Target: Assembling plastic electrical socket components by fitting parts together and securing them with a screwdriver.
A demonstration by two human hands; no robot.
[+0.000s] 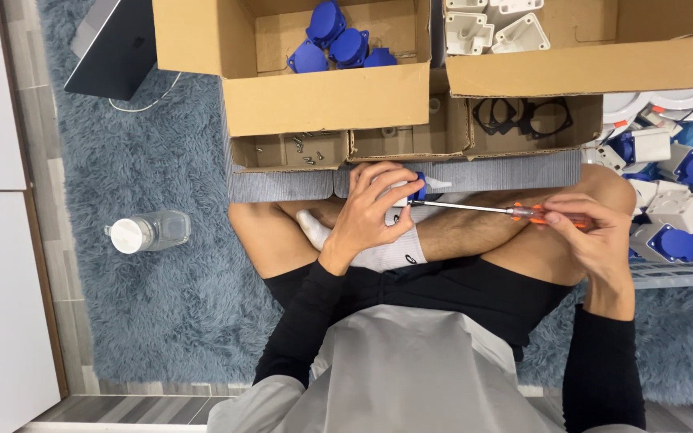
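Setting: shaggy blue-grey rug on a wood-look floor; the person sits cross-legged on it, seen from above.
Workpiece: white-and-blue socket part, held over the crossed legs, just in front of the cardboard trays.
Left hand: left hand curled around the workpiece, fingers closed on it, hiding most of it.
Tool: screwdriver with orange handle; shaft lies level, tip at the workpiece.
Right hand: right hand pinches the handle between thumb and fingertips.
Near trays: small tray of screws; tray of black gaskets.
Boxes: cardboard box of blue caps; box of white housings.
Right side: pile of assembled white-and-blue units.
Left side: clear plastic bottle lying on the rug; laptop beyond it.
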